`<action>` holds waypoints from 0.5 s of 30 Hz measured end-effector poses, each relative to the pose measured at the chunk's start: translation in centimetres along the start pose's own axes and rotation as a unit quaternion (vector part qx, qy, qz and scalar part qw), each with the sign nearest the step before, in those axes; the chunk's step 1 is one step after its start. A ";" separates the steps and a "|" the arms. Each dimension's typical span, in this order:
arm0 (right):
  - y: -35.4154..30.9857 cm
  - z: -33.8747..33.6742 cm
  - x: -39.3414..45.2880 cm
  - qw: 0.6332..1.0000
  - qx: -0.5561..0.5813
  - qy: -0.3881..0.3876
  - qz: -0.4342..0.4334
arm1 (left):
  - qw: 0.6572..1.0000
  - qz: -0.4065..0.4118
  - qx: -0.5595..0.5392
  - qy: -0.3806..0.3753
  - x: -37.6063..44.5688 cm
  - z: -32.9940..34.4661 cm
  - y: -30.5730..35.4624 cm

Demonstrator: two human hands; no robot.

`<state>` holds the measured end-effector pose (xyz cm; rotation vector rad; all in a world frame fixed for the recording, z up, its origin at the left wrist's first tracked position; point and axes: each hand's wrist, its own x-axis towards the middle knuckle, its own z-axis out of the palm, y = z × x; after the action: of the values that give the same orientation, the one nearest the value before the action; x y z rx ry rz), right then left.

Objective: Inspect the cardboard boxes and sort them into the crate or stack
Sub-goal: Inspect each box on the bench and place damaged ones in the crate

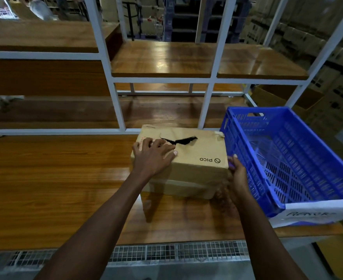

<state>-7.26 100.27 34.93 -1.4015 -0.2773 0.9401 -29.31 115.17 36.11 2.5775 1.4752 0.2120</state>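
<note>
My left hand lies on top of the tan cardboard box with a ragged black tear across its lid, fingers spread and lightly bent over it. My right hand grips its near right corner, fingers wrapped round the edge. The box sits on the glossy wooden table, atop another plain cardboard box, just beside the slotted blue plastic crate, which holds nothing. Judging by that, sorting has barely begun; this torn one likely belongs in the crate.
</note>
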 end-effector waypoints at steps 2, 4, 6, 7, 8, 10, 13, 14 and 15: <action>-1.4 0.9 -0.2 0.988 -0.090 0.057 -0.107 | 1.000 0.008 0.000 -0.001 0.2 0.1 -0.3; -2.3 2.2 -0.3 0.952 -0.210 0.048 -0.217 | 1.000 0.029 0.003 -0.011 0.2 0.1 -0.8; -2.2 3.5 0.2 0.914 -0.321 0.005 -0.247 | 0.999 0.043 -0.028 -0.008 0.1 0.0 -1.4; -2.1 4.2 0.4 0.896 -0.379 -0.009 -0.232 | 0.996 0.041 -0.071 0.017 0.0 -0.1 -1.5; -1.9 4.8 0.7 0.878 -0.432 -0.012 -0.206 | 0.989 0.031 -0.129 0.060 -0.2 0.0 -1.8; -1.6 5.5 1.2 0.850 -0.497 -0.006 -0.173 | 0.959 -0.021 -0.224 0.172 -0.8 0.4 -2.2; -1.7 5.8 1.5 0.842 -0.512 0.004 -0.169 | 0.887 -0.165 -0.367 0.229 -1.9 1.7 -3.6; -1.7 5.7 1.6 0.840 -0.515 0.006 -0.171 | 0.844 -0.218 -0.440 0.215 -2.4 2.0 -4.0; -1.7 5.7 1.6 0.836 -0.520 0.007 -0.175 | 0.798 -0.263 -0.508 0.191 -3.0 2.3 -4.2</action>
<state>-9.43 105.64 37.04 -2.2282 -1.1195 0.4361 -33.89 114.52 32.84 1.2566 1.4987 1.1261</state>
